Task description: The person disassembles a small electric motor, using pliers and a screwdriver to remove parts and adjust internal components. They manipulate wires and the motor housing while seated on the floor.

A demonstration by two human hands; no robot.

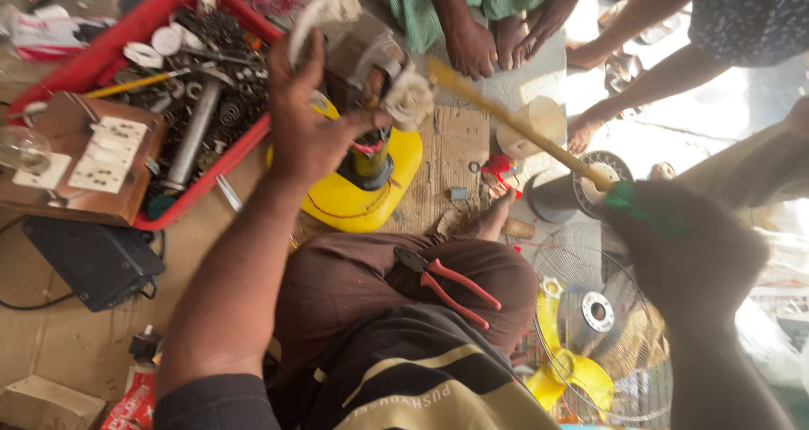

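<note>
Person seated on floor [67,346]; red tray [109,55] of metal parts at their left, wooden board with switches [101,156] beside it.

Fan motor [362,59]: held up in front of the person, above the yellow fan base [371,190], apart from it as far as can be told. Metal core with pale wound coils; judged heavy for its size, stiff, and awkward to balance. Windings look fragile, so the grip belongs on the metal body, not on the coils or loose wires.

Left hand [308,122]: clenched around the side of the motor, thumb across the front.

Right hand [674,228]: blurred, closed round the green handle of a long screwdriver [522,131]; yellowish shaft points at the motor, tip near the coil end. Contact cannot be told.

Red-handled pliers [447,283]: lying on the person's lap.
</note>
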